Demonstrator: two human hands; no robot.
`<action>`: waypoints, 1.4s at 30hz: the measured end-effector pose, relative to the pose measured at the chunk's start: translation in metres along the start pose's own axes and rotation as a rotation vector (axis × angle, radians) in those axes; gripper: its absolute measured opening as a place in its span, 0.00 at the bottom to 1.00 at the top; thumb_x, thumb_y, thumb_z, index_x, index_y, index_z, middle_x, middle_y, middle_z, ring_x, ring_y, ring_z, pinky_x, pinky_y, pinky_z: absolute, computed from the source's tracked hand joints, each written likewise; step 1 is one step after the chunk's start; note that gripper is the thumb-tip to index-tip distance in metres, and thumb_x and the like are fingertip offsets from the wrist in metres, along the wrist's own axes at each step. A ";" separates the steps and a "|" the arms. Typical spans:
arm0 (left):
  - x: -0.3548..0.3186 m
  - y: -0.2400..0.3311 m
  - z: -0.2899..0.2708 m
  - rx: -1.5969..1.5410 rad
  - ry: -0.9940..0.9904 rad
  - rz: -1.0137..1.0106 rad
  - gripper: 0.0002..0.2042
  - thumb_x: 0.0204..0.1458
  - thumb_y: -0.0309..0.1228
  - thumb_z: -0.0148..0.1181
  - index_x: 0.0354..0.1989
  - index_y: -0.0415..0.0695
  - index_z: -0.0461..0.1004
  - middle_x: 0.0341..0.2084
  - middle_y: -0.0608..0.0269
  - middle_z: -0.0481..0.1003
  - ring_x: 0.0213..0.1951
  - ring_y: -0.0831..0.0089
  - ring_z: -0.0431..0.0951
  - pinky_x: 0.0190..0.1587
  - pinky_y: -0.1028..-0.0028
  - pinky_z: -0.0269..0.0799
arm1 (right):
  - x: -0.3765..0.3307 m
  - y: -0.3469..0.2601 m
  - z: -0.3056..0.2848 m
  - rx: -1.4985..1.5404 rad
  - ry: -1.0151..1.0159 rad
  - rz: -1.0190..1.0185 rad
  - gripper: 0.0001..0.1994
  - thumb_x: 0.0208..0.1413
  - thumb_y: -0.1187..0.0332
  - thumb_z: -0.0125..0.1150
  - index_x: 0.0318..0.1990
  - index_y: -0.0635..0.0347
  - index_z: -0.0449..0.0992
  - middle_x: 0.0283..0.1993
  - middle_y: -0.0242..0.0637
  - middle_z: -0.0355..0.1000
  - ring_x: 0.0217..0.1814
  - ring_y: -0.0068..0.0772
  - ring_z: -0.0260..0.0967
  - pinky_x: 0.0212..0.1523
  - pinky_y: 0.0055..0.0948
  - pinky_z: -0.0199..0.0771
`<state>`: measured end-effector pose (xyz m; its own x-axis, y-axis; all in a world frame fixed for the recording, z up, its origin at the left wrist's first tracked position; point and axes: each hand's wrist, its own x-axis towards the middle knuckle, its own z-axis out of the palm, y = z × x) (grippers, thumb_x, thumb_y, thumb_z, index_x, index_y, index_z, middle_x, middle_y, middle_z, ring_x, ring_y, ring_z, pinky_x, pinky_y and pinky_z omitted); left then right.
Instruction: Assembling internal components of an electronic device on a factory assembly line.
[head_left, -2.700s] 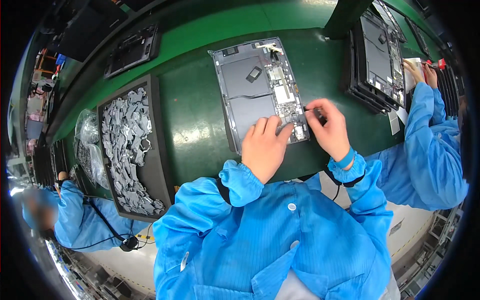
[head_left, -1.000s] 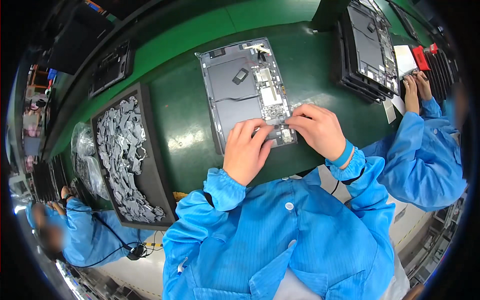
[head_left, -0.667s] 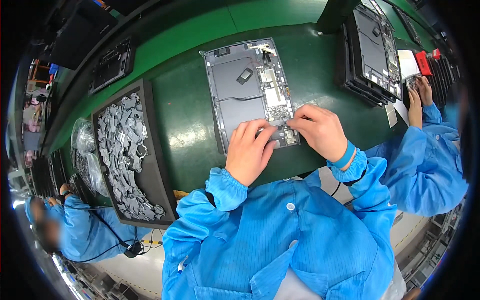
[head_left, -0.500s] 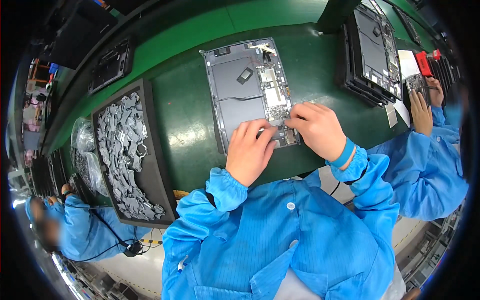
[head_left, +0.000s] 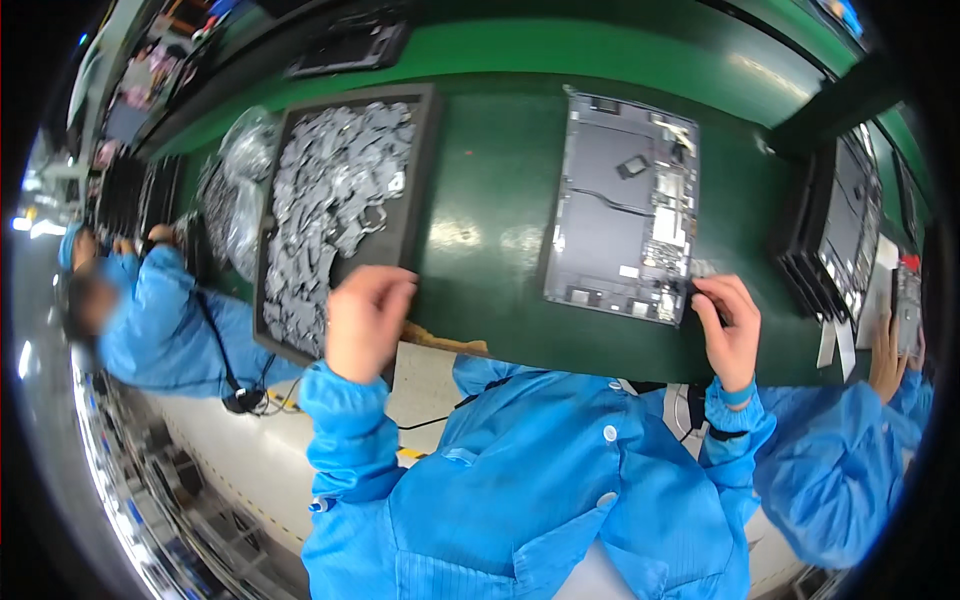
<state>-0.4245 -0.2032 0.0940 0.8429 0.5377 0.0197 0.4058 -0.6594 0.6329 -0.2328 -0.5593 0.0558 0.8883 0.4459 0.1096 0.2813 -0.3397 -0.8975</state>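
An opened tablet-like device (head_left: 605, 235) with a grey shell and exposed circuit board lies on the green worktable. A small black rectangular part (head_left: 632, 166) rests loose on it, above a dark cable. My right hand (head_left: 730, 325) is at its lower right corner, thumb and fingers pinched; whether a small thing is between them I cannot make out. Over the near right edge of a black foam tray (head_left: 415, 190) is my left hand (head_left: 365, 320), closed with fingertips together and somewhat blurred; anything in it is hidden. Many small grey sheet-like pieces (head_left: 335, 180) fill much of the tray.
Clear plastic bags (head_left: 245, 180) lie left of the tray. A stack of similar opened devices (head_left: 835, 225) stands at the right. A dark panel (head_left: 355, 45) sits at the back left. Co-workers in blue sit on both sides; one's hand (head_left: 885, 360) is beyond the stack.
My left hand has left the device and moved left to the tray. My right hand stays by the device's lower right corner. The whole view has swung left.
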 end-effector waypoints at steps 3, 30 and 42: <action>0.000 -0.061 -0.029 0.271 0.145 -0.193 0.09 0.48 0.24 0.63 0.39 0.42 0.78 0.27 0.57 0.75 0.25 0.61 0.77 0.30 0.67 0.73 | 0.003 -0.004 0.002 -0.016 -0.041 -0.011 0.08 0.53 0.80 0.60 0.40 0.68 0.77 0.38 0.40 0.73 0.37 0.29 0.71 0.39 0.23 0.71; 0.025 0.080 0.057 -0.609 -0.180 0.044 0.13 0.61 0.22 0.49 0.53 0.38 0.63 0.36 0.59 0.72 0.29 0.78 0.73 0.34 0.79 0.72 | 0.108 0.020 0.021 -0.181 0.177 0.078 0.13 0.49 0.67 0.65 0.38 0.66 0.74 0.25 0.41 0.75 0.26 0.37 0.74 0.32 0.33 0.73; 0.124 0.141 0.121 -0.499 -0.334 0.304 0.09 0.59 0.26 0.56 0.45 0.38 0.75 0.28 0.68 0.76 0.30 0.83 0.72 0.32 0.80 0.70 | 0.127 0.021 0.025 -0.204 0.161 0.137 0.15 0.48 0.63 0.65 0.35 0.67 0.71 0.23 0.43 0.72 0.26 0.41 0.73 0.30 0.36 0.71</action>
<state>-0.2196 -0.2929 0.0917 0.9904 0.1222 0.0643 -0.0115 -0.3910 0.9203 -0.1235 -0.4890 0.0403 0.9648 0.2524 0.0744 0.2072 -0.5544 -0.8061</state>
